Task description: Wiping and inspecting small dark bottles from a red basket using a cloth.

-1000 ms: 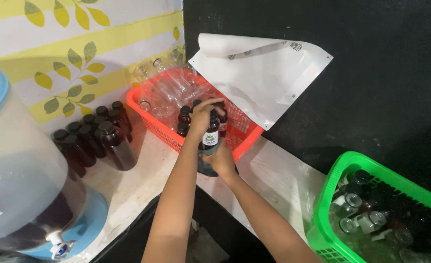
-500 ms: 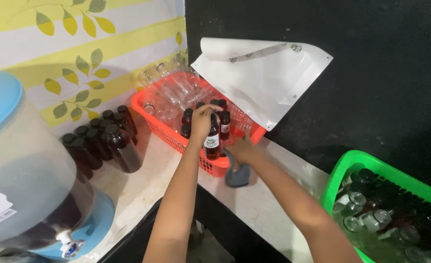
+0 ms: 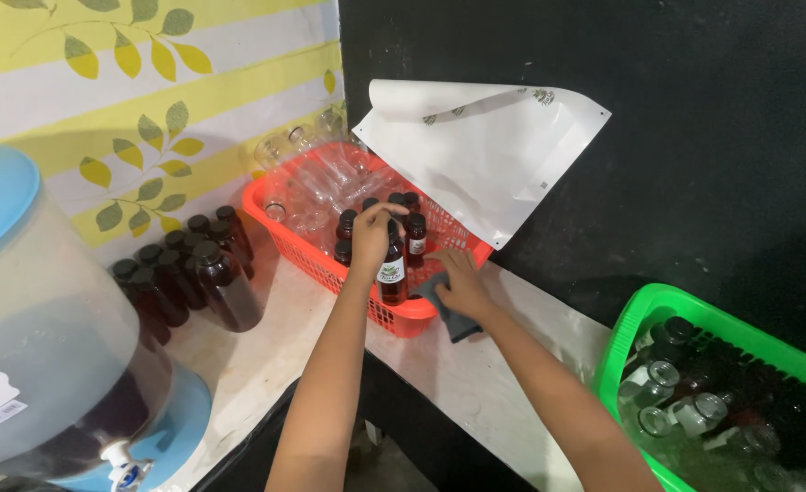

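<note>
Left hand (image 3: 371,232) grips dark bottle (image 3: 391,269) by its cap, upright over red basket (image 3: 285,232). Right hand (image 3: 462,287), at its 3 o'clock, pins grey cloth (image 3: 453,314) to worktop (image 3: 476,383).

red basket (image 3: 326,264), green basket (image 3: 644,314), yellow leaf-patterned wall (image 3: 121,82).

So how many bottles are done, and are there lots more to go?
Done: a few dark labelled bottles stand in the red basket. In hand: the left hand lowers another labelled bottle in, while the right hand rests on a dark cloth. Left: a cluster of dark unlabelled bottles waits beside the basket.
</note>
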